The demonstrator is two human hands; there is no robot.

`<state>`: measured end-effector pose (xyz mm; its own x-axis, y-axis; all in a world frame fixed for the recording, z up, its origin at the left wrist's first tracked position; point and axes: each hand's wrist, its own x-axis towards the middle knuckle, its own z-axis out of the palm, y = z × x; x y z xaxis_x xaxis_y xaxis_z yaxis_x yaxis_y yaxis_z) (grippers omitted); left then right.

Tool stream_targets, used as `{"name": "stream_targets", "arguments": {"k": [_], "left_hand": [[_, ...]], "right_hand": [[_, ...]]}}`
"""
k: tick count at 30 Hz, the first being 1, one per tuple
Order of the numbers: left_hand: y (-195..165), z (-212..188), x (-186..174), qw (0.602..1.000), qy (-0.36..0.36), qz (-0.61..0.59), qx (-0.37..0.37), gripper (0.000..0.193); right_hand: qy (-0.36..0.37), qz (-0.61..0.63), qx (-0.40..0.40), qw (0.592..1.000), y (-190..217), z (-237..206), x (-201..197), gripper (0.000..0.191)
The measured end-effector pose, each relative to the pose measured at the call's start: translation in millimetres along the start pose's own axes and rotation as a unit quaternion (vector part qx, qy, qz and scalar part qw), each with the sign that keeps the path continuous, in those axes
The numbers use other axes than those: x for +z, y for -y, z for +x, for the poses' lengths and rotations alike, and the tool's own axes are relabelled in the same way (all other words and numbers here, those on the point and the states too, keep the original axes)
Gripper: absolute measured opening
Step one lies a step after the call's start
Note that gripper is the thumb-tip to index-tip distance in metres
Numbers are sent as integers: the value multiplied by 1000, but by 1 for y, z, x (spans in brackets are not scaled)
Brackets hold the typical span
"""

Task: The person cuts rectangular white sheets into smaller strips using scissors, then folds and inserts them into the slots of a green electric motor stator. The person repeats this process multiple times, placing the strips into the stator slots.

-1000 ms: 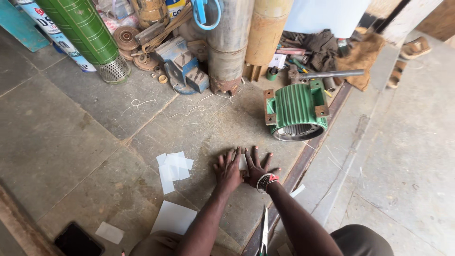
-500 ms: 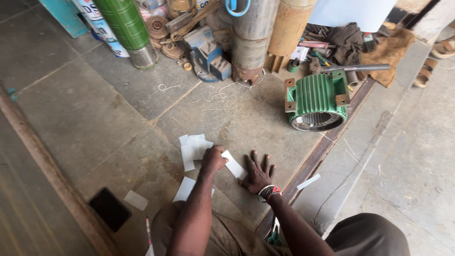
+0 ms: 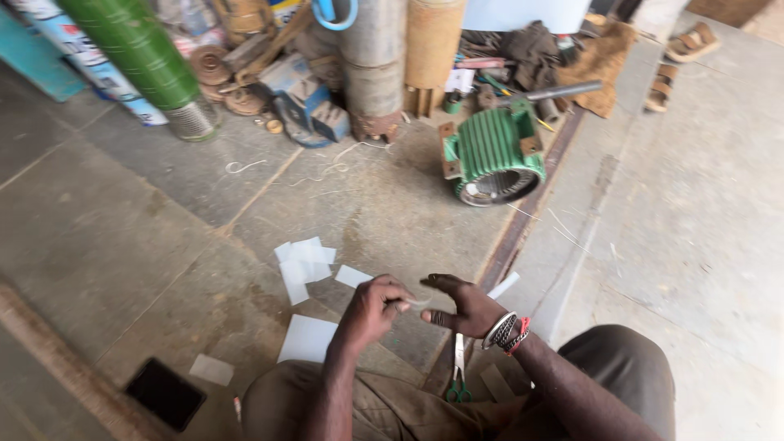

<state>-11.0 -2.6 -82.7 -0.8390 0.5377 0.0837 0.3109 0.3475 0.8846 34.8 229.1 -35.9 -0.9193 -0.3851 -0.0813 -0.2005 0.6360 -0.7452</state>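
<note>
Concrete workshop floor point(image 3: 122, 237) lay strewn with white paper pieces point(image 3: 304, 261), a green motor housing point(image 3: 494, 151) standing far right. Near the knees, the left hand point(image 3: 371, 310) pinched a thin, pale, translucent slip point(image 3: 418, 302) while the right hand point(image 3: 465, 304) touched it with loosely curled fingers. So flimsy a slip could probably crease or slide from that light pinch.

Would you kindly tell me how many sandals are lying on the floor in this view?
2: both at the top right, one sandal near the frame's upper edge, the other sandal just below it beside the brown mat. Others may lie out of frame.
</note>
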Motion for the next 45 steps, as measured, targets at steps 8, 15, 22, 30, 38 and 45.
{"name": "stream_targets", "arguments": {"k": [8,15,22,30,38,45], "left_hand": [[-26,3,30,990,-5,112,88,27],[-18,6,38,994,-13,85,70,19],[-4,1,12,996,60,43,58,25],[-6,2,10,996,76,31,47,26],[1,1,14,993,102,33,44,17],[18,16,20,991,-45,-76,99,51]], "right_hand": [[14,-134,177,975,36,-23,2,67],[-105,78,82,988,-26,-25,33,55],[-42,95,-9,995,-21,-17,15,54],[-48,120,34,991,-14,-15,17,53],[-38,111,37,992,-22,-15,21,48],[-132,118,114,978,-35,-15,6,24]]}}
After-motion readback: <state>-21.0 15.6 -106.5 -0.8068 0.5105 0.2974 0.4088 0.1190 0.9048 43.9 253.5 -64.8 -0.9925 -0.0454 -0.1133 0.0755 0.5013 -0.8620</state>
